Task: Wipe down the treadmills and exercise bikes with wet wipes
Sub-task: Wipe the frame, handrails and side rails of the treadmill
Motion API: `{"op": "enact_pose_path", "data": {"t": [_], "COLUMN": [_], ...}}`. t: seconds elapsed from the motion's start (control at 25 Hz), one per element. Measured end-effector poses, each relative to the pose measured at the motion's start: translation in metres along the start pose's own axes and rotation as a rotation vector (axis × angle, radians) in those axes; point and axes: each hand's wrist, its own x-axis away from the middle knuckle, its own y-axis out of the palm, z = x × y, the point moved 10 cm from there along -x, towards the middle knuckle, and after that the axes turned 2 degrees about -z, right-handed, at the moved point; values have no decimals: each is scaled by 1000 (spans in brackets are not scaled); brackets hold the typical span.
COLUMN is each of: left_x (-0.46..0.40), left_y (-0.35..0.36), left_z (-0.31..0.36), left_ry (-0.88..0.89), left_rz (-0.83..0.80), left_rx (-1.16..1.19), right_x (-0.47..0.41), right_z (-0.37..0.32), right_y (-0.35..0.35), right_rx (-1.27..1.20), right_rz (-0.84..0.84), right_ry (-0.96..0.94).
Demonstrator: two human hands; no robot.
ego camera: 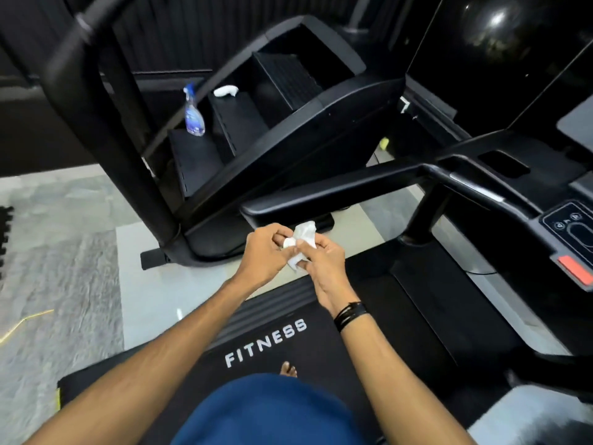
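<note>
Black rubbery treadmill belt (369,316) underfoot; both hands, left hand (264,252) and right hand (324,263), pinch a crumpled white wet wipe (303,240), spray bottle (193,112) at 11 o'clock.

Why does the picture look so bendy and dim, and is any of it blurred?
Head view: the wide-angle lens bows the stair machine and handrail; the room is dark, with glare on the ball; the floor at left smears with motion blur, while both hands and the wipe stay fairly sharp.

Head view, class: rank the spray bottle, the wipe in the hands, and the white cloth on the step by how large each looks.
1. Wipe, though nearer the camera.
2. Spray bottle.
3. White cloth, smallest and farthest away.
</note>
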Motion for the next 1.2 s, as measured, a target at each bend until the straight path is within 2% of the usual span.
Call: {"op": "enact_pose_path", "data": {"t": [0.16, 0.32, 0.4, 0.48, 0.56, 0.68, 0.72, 0.88, 1.12, 1.2], "left_x": [-46, -82, -102, -123, -136, -151, -156, -159, -168, -170], "left_y": [-16, -48, -57, -57, -57, -64, -62, -58, -53, -49], "left_z": [-12, -20, -28, -34, -43, -44, -45, -44, -38, -37], "left_ry": [-5, -8, -38, -41, -51, 24, 50, 102, 144, 143], "left_rz": [-32, 43, 21, -94, -244, -419, -468, -608, -735, -765], "left_rx": [-32, 36, 55, 46, 40, 51, 34, -13, -73, -85], "right_x": [-33, -46, -48, -49, -44, -32, -32, -49, -55, -61], "right_z": [17, 39, 47, 48, 52, 46, 43, 26, 25, 28], "right_y": [18, 1, -1, 16, 56, 148, 166, 156, 171, 163], "right_rx": [-120, -149, -137, -200, -325, -637, -752, -1098, -1350, -1308], "right_rz": [50, 399, 557, 653, 651, 491, 486, 526, 561, 575], "right_ry": [136, 168, 162, 108, 52, -40, -57, -106, -51, -37]}}
